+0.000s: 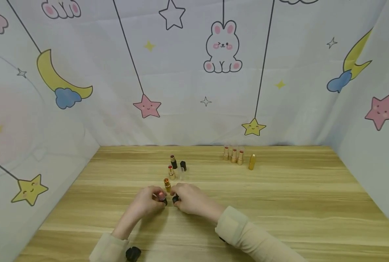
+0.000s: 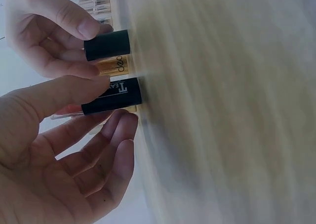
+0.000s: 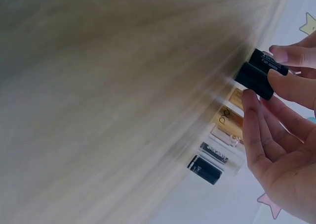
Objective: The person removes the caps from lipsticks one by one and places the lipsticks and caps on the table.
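My left hand (image 1: 146, 201) pinches a lipstick (image 2: 112, 96) between thumb and fingers, with its black base down at the tabletop. Its pink upper part (image 1: 161, 195) points up, and white lettering shows on the black base. Close on the right, my right hand (image 1: 192, 199) holds a black cap (image 3: 255, 80) by thumb and fingertips, low over the table. In the right wrist view the cap overlaps the lipstick's base. Just beyond both hands stands an uncapped gold lipstick (image 1: 167, 185).
Farther back are a pale gold lipstick (image 1: 171, 173), a black lipstick (image 1: 173, 162), a black cap (image 1: 183, 166) and a clear cap (image 1: 181, 174). Three lipsticks (image 1: 234, 156) and a gold bullet-shaped tube (image 1: 252, 162) stand at the back right. A black object (image 1: 133, 253) lies by the left sleeve.
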The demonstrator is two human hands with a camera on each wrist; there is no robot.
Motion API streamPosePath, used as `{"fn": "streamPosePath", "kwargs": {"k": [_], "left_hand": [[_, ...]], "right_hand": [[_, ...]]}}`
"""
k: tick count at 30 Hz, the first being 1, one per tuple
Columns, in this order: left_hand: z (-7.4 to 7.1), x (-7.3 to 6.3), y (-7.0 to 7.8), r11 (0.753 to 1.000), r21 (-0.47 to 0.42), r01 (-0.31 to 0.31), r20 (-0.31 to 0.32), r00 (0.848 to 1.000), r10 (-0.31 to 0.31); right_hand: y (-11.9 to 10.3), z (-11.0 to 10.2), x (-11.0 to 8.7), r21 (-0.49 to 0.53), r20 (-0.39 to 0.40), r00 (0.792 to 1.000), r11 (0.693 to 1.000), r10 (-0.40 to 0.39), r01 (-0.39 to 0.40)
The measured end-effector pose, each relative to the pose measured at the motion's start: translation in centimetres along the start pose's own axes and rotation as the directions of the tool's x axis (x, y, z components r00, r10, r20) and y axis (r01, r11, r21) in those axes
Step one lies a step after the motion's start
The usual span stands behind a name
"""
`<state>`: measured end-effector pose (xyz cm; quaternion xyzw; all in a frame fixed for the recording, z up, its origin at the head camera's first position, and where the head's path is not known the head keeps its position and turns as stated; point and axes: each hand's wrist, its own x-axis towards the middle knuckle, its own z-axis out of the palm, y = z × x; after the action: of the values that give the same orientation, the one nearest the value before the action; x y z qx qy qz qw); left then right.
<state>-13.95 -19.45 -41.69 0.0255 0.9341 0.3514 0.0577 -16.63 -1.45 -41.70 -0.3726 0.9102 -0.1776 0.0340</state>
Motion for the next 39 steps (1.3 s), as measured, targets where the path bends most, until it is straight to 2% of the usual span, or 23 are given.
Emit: {"fn": "streamPosePath", "kwargs": {"k": [7, 15, 23, 28, 33, 36, 39], "left_hand": [[-0.3, -0.4, 0.1, 1.0, 0.002, 0.002, -0.016, 1.0, -0.002], [-0.9, -1.2, 0.8, 0.998, -0.062, -0.004, -0.013, 1.0, 0.004], [-2.2, -2.3, 2.0, 1.0, 0.015, 0.001, -0.045, 0.999, -0.001], [-2.8, -2.4, 3.7, 0.997, 0.069, -0.025, -0.092, 0.995, 0.032], [-2.5, -1.8, 5.8, 0.994, 0.087, -0.063, -0.132, 0.988, 0.074], [-1.9, -1.3, 6.9, 0.99, 0.101, -0.097, -0.171, 0.979, 0.114], [-1.1, -0.8, 8.1, 0.985, 0.09, -0.149, -0.215, 0.963, 0.165]], "right_hand": [[0.5, -0.9, -1.1, 0.122, -0.03, 0.998, 0.991, 0.049, -0.045], [1.5, -1.9, -2.5, 0.199, -0.069, 0.994, 0.977, 0.086, -0.071], [2.6, -3.5, -4.6, 0.194, -0.154, 0.978, 0.975, 0.14, -0.109], [3.3, -5.2, -6.2, 0.202, -0.252, 0.952, 0.972, 0.171, -0.121], [4.5, -7.0, -7.9, 0.197, -0.362, 0.913, 0.972, 0.19, -0.124], [5.6, -8.0, -9.0, 0.199, -0.407, 0.89, 0.971, 0.207, -0.135], [7.0, -8.9, -10.1, 0.211, -0.442, 0.867, 0.966, 0.231, -0.15]]}}
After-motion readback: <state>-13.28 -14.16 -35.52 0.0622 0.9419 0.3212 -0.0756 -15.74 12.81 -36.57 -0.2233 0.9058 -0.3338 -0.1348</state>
